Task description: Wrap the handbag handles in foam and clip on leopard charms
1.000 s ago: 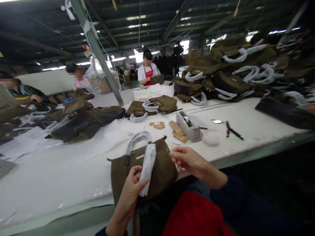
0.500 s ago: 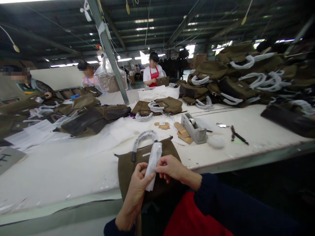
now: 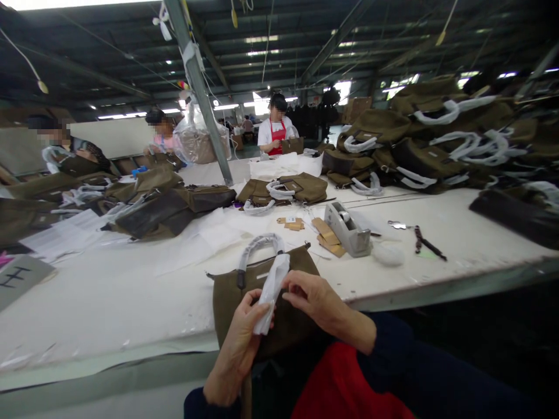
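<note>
An olive-brown handbag (image 3: 231, 302) rests at the table's front edge, with one arched handle (image 3: 257, 243) in clear plastic wrap. In front of the bag, my left hand (image 3: 244, 326) is closed around the lower part of a long white wrapped bundle (image 3: 276, 276); what is inside the wrapping is hidden. My right hand (image 3: 317, 299) is just right of the bundle, over the bag's upper right part. Its fingers are curled, with thumb and forefinger slightly apart and nothing visible between them.
A grey tape dispenser (image 3: 349, 230) stands behind the bag beside brown card tags (image 3: 329, 235). A dark strap with a metal clip (image 3: 419, 235) lies to its right. Heaped handbags (image 3: 393, 137) line the back right, others (image 3: 174, 201) the left. Several people work across the table.
My right hand has drawn slightly right from the bundle's edge, its pinch loosened. My left hand keeps its hold, and the bundle leans a little more. The view has shifted slightly.
</note>
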Motion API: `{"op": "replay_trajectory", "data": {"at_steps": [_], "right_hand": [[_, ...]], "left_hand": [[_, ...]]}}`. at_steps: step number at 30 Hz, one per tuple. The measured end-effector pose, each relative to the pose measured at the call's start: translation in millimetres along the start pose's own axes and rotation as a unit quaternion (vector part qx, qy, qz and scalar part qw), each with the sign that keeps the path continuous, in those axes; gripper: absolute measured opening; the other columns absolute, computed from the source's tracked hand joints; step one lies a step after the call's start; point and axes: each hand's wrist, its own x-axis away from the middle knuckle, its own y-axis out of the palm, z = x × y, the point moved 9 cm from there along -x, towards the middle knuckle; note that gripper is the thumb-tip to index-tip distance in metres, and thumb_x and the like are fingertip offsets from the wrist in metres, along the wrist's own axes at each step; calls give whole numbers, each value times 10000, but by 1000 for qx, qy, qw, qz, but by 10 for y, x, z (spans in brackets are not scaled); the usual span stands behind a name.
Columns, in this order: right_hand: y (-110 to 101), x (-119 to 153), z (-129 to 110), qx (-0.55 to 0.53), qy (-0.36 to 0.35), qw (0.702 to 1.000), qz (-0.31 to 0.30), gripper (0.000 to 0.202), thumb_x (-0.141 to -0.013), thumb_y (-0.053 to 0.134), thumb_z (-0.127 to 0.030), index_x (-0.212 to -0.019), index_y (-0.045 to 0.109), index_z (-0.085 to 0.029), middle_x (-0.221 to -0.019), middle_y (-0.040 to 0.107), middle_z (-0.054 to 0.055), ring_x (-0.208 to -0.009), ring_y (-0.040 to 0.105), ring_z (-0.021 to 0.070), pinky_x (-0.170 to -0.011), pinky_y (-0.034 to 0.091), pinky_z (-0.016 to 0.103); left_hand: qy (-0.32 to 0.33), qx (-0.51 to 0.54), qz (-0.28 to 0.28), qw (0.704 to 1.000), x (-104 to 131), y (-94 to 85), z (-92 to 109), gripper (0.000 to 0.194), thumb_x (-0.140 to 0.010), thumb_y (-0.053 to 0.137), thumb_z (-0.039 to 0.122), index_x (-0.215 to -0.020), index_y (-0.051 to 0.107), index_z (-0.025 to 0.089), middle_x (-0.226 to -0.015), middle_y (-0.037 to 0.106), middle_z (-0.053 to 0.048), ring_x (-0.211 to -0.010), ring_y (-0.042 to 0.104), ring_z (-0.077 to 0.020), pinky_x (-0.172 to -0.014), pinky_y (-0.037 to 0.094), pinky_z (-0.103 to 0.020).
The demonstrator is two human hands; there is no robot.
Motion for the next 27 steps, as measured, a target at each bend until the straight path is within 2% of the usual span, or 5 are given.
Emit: {"op": "replay_trajectory", "data": {"at_steps": [5,10,22,24,27], "right_hand": [[173,11,-287,302,-198,930,-72,276,-960,521,-212,-1218,591,-282,-950,579,36,-835,567,141,-643,422,208],[312,53,-406,365,-271,887,-84,249,-1012,413,-227,-1209,555,-176,-966,591,73,-829,565,171,-640,431,260],[419,6,-288,315,-241,912,-100,149,-985,468,-192,-1034,599,-141,-988,648,60,-879,612,187,-676,481,300],[354,16,-263,303,-220,923,-92,178,-977,487,-200,-1113,592,-156,-971,654,50,-874,618,190,-685,485,290],[174,32,-221,250,-203,943,-83,484,-925,590,-229,-1385,442,-195,-1048,657,48,-920,624,182,-764,501,267]], "left_hand": [[4,-21,1,1000,-17,20,-8,495,-700,797,331,-1050,483,178,-742,636,20,-545,560,-82,-473,485,-168],[1,-71,6,997,-58,-2,-69,502,-750,748,375,-1107,456,177,-638,604,43,-471,529,-92,-408,495,-186],[-25,-103,3,994,14,144,-15,587,-764,699,346,-1250,431,155,-631,623,20,-469,559,-122,-420,516,-220],[-27,-108,10,994,82,173,58,608,-778,686,413,-1275,440,167,-710,656,-16,-539,615,-153,-453,547,-251],[-1,-161,50,986,210,68,246,678,-779,669,516,-1339,434,214,-847,686,-58,-609,669,-197,-452,553,-277]]}}
